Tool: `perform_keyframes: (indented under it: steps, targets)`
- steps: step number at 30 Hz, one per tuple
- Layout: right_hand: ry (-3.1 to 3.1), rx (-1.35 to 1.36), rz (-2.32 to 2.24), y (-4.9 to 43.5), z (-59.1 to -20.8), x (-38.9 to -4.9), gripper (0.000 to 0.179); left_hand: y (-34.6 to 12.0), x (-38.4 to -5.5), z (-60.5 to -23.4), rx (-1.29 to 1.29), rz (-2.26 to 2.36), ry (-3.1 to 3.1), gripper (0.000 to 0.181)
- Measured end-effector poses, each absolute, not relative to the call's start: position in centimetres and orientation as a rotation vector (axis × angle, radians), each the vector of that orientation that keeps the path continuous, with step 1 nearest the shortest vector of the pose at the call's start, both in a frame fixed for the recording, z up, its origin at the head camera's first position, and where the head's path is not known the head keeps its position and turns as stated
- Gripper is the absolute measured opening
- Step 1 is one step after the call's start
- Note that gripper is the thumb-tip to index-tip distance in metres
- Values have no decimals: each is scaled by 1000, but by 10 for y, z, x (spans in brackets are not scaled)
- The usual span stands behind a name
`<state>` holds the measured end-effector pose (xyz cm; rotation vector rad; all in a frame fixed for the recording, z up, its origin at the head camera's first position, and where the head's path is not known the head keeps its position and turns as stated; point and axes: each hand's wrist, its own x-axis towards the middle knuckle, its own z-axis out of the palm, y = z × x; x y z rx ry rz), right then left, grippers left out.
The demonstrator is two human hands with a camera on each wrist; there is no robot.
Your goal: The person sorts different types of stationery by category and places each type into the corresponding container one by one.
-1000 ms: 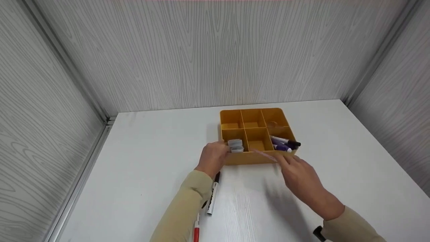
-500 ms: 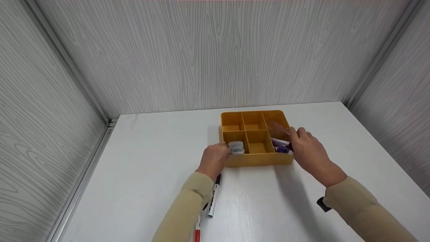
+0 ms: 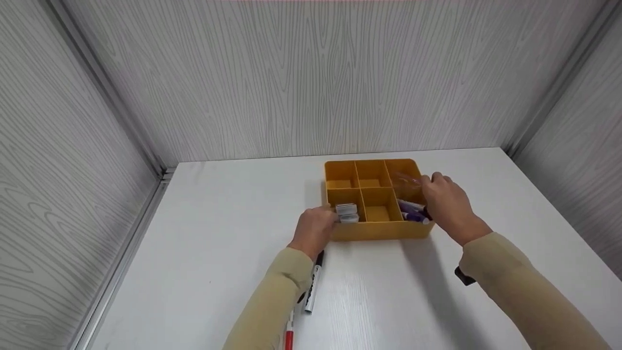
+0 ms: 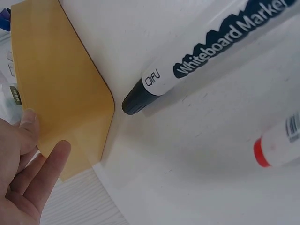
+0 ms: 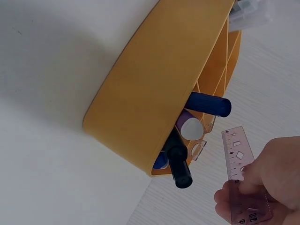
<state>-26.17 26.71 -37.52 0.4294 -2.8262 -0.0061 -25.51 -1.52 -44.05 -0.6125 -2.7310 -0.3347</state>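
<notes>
A yellow divided storage box sits on the table, two rows of three compartments. My left hand grips its left side near the front corner; in the left wrist view the thumb and index finger lie against the yellow wall. My right hand holds a clear pinkish ruler with cut-out shapes, pinched between thumb and fingers. In the head view the ruler's free end overlaps the back right compartment. Several markers lean in the front right compartment, some caps sticking out over the wall.
Small clear plastic cases lie in the front left compartment. A black-capped whiteboard marker and a marker with a red end lie on the table by my left forearm. A grey wood-grain panel stands behind the table.
My right hand has moved back and right with the ruler, from the box's front wall to over the back right compartment. The left hand keeps its place on the box.
</notes>
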Motion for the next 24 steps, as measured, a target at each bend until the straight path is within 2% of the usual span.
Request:
perform_keyframes:
  steps: [7, 12, 24]
  targets:
    - [-2898, 367, -192, 263, -378, -278, 33, -14, -255, -440, -595, -305, -2736, 14]
    - [-2950, 345, -296, 259, -379, -285, 24, -14, -255, -441, -598, -289, -2731, 14]
    - [-3053, 315, 162, 264, -386, -292, 28, -15, -255, -442, -594, -290, -2735, 11]
